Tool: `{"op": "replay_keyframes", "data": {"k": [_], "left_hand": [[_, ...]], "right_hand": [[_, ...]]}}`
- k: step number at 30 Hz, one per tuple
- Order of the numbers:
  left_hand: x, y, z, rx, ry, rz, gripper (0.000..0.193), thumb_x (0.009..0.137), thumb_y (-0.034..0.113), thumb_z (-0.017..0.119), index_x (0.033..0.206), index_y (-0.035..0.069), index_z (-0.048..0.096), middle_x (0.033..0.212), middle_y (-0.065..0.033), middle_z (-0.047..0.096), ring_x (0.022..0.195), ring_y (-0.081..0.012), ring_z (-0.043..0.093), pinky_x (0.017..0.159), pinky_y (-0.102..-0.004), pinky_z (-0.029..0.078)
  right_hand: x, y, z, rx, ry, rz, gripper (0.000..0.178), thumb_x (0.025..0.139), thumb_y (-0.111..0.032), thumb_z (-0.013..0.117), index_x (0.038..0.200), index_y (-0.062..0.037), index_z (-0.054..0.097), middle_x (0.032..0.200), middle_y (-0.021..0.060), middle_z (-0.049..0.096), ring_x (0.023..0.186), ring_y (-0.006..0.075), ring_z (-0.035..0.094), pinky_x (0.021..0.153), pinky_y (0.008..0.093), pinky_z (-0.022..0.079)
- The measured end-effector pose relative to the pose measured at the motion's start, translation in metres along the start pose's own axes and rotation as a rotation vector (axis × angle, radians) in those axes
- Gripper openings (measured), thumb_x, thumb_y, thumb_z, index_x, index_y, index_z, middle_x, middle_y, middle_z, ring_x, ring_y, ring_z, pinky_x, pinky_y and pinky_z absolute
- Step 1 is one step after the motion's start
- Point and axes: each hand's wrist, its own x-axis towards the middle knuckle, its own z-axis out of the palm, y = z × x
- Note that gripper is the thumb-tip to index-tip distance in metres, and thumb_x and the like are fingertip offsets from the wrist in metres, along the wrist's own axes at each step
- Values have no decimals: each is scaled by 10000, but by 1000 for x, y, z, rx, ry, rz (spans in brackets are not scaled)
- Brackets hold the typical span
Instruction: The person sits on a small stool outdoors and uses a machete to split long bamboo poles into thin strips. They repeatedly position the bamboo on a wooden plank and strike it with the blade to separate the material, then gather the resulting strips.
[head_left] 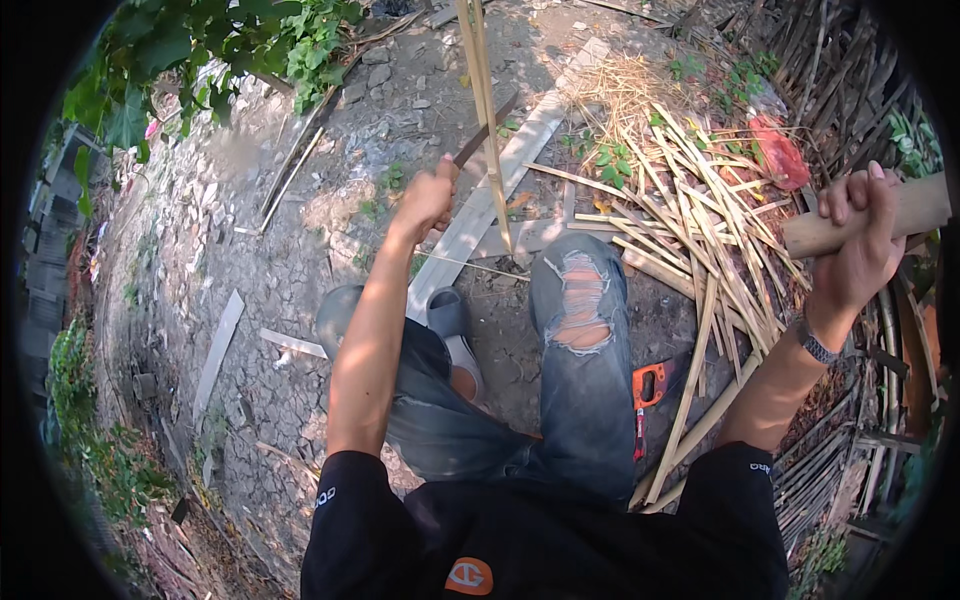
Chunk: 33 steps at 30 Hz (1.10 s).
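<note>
My left hand (430,203) is closed round the handle of a long-bladed knife (468,150), out ahead of my left knee. The blade crosses an upright length of split bamboo (484,95), whose lower end comes down near the plank in front of my knees. Whether the blade sits inside the split or against it, I cannot tell. Raised out to the right, my right hand (862,225) grips a thick, pale round stick (922,205), which runs off past the edge of the view.
A loose pile of bamboo strips (700,215) covers the ground on the right, with shavings (625,90) beyond. An orange-handled saw (652,385) lies beside my right leg. A long plank (530,140) stretches ahead. Leaves (210,50) hang at upper left; a red bag (778,155) lies right.
</note>
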Motion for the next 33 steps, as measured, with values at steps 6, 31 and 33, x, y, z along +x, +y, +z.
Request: {"op": "replay_keyframes", "data": {"k": [6, 31, 33], "left_hand": [[10, -8, 36, 38, 5, 154, 665, 1015, 507, 428, 577, 16, 522, 473, -75, 469, 379, -196, 476, 406, -382, 404], [30, -51, 36, 218, -6, 3, 696, 990, 598, 437, 766, -36, 617, 557, -76, 536, 451, -181, 543, 419, -359, 447], [31, -51, 25, 181, 17, 7, 695, 992, 595, 440, 744, -31, 612, 546, -68, 520, 435, -179, 526, 413, -356, 442]], "right_hand": [[-150, 154, -99, -1128, -795, 595, 597, 824, -195, 753, 1291, 108, 539, 1002, 274, 661, 1029, 371, 657, 923, 428, 497], [-74, 78, -56, -810, -510, 733, 229, 843, -110, 733, 987, 18, 609, 692, 4, 571, 527, 85, 535, 471, 261, 420], [-30, 37, -14, -690, -234, 420, 195, 896, -132, 715, 966, -9, 581, 697, 6, 541, 532, 84, 507, 476, 256, 413]]}}
